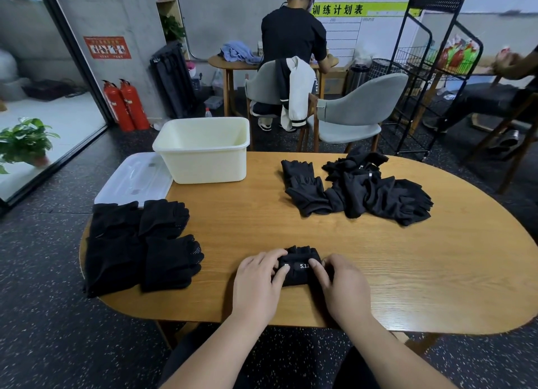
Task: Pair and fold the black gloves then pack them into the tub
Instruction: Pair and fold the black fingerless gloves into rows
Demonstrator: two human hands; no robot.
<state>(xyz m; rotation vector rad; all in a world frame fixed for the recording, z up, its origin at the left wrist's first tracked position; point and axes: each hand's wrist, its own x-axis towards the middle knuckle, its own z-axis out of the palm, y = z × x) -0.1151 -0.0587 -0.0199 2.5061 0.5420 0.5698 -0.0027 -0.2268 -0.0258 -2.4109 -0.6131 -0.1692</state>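
Left hand and right hand are pinching a part-folded glove pair; loose gloves are waiting far right (tub looking empty).

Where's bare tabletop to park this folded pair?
Bare middle of the oval wooden table, bordered by the cream plastic tub, loose black glove heap, flat black glove stacks, left hand and right hand gripping the folded black glove pair. Near right end also free. Crowded: left edge, far right.

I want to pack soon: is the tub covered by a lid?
No, the tub stands open-topped, with a clear lid lying flat beside it on the table.
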